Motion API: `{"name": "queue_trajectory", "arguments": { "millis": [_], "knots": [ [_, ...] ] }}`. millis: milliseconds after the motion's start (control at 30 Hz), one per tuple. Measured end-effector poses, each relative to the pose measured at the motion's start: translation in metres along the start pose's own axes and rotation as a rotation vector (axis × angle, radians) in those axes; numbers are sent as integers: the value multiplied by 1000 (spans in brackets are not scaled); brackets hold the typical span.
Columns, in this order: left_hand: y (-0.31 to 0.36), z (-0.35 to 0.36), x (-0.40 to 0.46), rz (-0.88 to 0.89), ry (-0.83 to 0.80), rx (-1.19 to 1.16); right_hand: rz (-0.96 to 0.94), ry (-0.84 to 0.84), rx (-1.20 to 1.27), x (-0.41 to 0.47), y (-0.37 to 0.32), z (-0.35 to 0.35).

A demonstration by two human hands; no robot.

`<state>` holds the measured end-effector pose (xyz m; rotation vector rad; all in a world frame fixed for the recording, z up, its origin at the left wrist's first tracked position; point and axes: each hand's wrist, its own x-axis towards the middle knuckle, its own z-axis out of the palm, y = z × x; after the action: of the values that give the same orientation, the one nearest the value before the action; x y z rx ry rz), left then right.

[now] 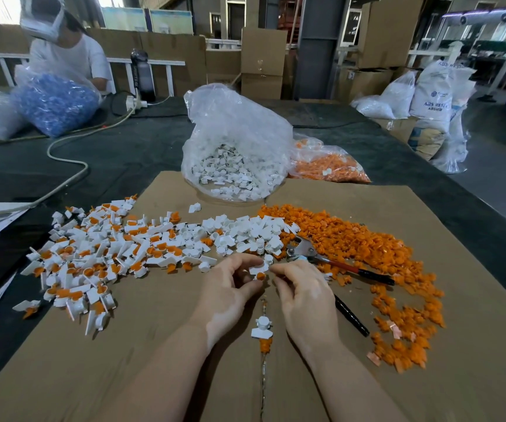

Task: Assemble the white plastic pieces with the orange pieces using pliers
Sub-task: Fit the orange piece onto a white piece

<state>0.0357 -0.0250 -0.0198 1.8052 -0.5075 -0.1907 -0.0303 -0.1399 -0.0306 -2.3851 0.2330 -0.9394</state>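
While pliers (337, 263) lie aside, both hands (264, 287) pinch a glossy white-and-orange piece (259, 271).

Daylight coming through high windows (2, 7), stacked cardboard boxes (263, 62) standing along the back, white resin sacks (434, 95) leaning at right, grey pillar (318, 47) rising behind, concrete floor (501, 153) stretching away.

Two bare forearms and hands at a workbench.
The left hand (229, 287) and right hand (303, 295) wear no gloves, rings or watch; no sleeve reaches either forearm or wrist in view.
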Motion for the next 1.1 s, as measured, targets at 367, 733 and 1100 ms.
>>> {"name": "queue_trajectory", "arguments": {
  "millis": [367, 733, 1100],
  "knots": [
    [1, 2, -1, 21, -25, 72, 1, 17, -82, 2, 1, 0],
    [-20, -9, 20, -161, 423, 550, 165, -121, -441, 1, 3, 9],
    [-14, 0, 17, 132, 213, 630, 178, -142, -401, 3, 10, 12]
  ]
}}
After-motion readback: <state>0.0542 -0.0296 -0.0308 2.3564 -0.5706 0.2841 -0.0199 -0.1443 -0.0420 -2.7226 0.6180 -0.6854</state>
